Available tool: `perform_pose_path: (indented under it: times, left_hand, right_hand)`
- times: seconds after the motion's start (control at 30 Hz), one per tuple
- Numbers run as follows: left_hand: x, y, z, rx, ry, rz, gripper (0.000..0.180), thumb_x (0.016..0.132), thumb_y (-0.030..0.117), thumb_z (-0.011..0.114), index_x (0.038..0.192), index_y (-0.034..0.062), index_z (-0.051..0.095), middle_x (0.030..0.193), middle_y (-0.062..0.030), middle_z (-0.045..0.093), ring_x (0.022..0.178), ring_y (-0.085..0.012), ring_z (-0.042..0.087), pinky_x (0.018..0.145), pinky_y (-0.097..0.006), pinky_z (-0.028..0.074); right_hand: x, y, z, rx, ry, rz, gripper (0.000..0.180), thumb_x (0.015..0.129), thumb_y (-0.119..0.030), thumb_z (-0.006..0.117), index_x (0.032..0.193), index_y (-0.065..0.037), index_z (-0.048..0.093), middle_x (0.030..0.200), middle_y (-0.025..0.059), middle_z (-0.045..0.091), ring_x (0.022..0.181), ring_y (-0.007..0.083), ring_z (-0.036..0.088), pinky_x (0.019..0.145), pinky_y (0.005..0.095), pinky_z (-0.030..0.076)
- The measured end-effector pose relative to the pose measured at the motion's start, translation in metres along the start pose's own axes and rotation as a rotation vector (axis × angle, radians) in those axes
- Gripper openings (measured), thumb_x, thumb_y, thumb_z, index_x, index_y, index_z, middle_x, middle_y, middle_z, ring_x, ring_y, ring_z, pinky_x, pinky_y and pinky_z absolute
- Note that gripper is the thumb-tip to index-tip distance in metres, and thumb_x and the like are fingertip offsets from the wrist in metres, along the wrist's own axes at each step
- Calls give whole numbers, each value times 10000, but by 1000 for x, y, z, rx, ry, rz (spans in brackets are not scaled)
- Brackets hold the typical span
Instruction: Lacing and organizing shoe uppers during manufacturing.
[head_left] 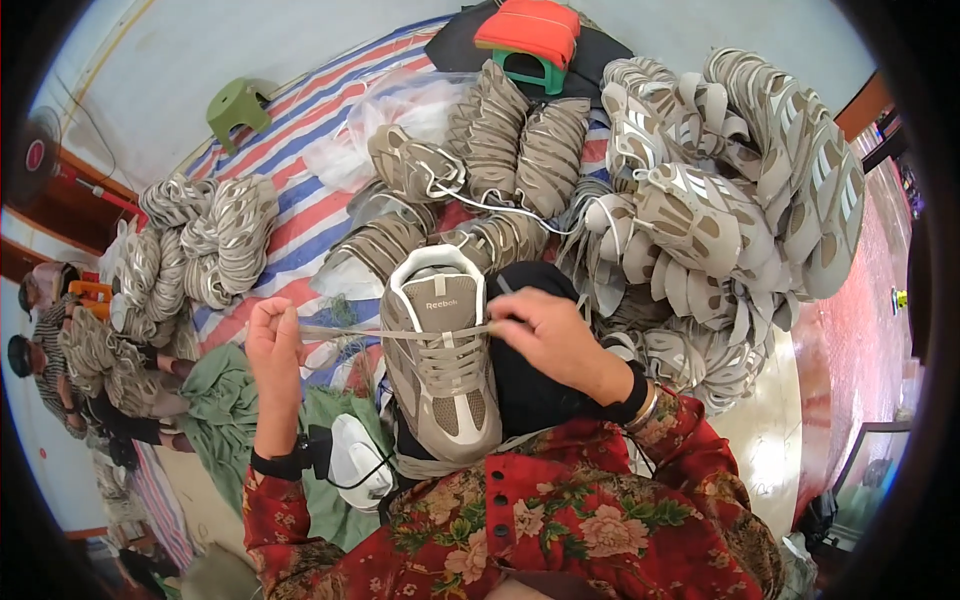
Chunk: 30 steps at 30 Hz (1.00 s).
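A grey-brown sneaker (463, 425) rests on my lap, its toe toward me and its opening, edged in white, facing away. A flat beige shoelace (345, 331) runs through the eyelets and is stretched out to the left at the top of the lacing. My left hand (273, 335) is closed on that lace, well off the shoe's left side. Close against the shoe's right side, the fingers of my right hand (548, 335) pinch the lace by the upper eyelets. Below my left wrist lies a white rounded object (358, 462) that I cannot make out.
Bundles of shoe uppers (700, 215) pile up at the right, with more bundles (215, 235) at the left, on a striped tarp (285, 225). Beyond are a green stool (238, 108) and a red cushion (528, 28). Other people (45, 365) sit at the far left.
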<state>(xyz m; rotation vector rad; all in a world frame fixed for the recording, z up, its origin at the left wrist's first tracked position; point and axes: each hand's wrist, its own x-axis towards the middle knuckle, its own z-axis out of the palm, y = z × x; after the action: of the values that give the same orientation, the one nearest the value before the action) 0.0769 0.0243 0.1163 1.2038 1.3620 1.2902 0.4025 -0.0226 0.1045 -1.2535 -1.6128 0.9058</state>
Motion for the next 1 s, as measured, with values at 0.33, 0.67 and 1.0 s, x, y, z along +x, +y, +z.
perform_pose_path:
  times: [0.33,0.67,1.0]
  left_hand:
    - [-17,-70,-17,198,-14,1,74,928,120,543,958,54,525,747,44,517,601,-25,463,517,-191,383]
    - [-37,-19,38,532,-134,178,269,951,112,483,1188,-14,511,913,-70,666,760,-90,597,688,-231,475]
    - [-57,-5,67,345,-193,171,156,938,71,518,993,-19,633,853,-41,635,732,-101,607,668,-228,480]
  right_hand:
    - [-30,50,-83,200,-305,640,206,812,-208,654,721,-25,680,553,-30,543,495,71,513,483,243,387]
    - [-13,30,-54,-583,105,82,228,846,-86,531,1073,-66,514,721,158,617,662,366,616,569,433,482]
    - [-7,16,2,-324,-160,-99,65,836,-103,586,859,-42,581,781,138,617,714,348,608,606,412,485]
